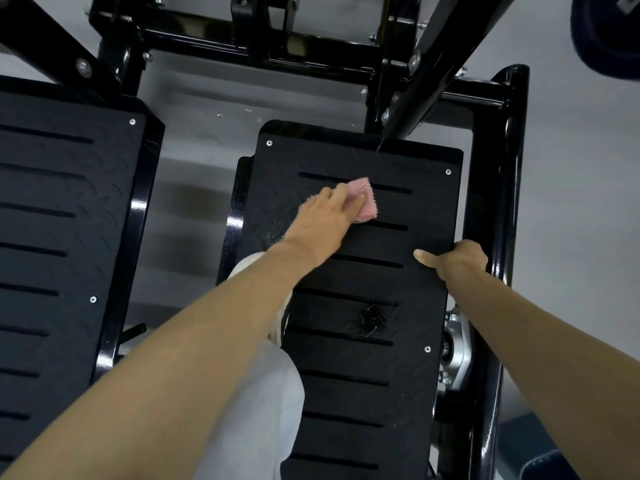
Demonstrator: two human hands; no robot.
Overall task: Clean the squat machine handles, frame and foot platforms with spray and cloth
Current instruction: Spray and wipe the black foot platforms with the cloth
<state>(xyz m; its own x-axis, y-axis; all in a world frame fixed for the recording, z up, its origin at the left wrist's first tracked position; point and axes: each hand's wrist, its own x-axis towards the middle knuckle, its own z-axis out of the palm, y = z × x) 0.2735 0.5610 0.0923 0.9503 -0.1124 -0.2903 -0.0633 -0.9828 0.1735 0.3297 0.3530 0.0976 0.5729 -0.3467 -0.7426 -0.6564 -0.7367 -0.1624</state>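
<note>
A black slotted foot platform point(346, 358) of the squat machine fills the middle of the view. My left hand point(320, 220) presses a folded pink cloth point(469, 199) flat on the platform's upper part, fingers straight over it. My right hand point(457, 259) grips the platform's right edge, thumb lying on top and fingers curled under the rim. A wet dark smear point(372, 320) sits lower on the platform. A second foot platform point(52, 237) lies to the left. No spray bottle is in view.
The glossy black frame point(498, 202) runs along the right side and across the top. A silver bearing mount point(457, 344) sits under the right edge. Grey floor shows between the platforms. My leg in light trousers point(263, 393) stands in the gap.
</note>
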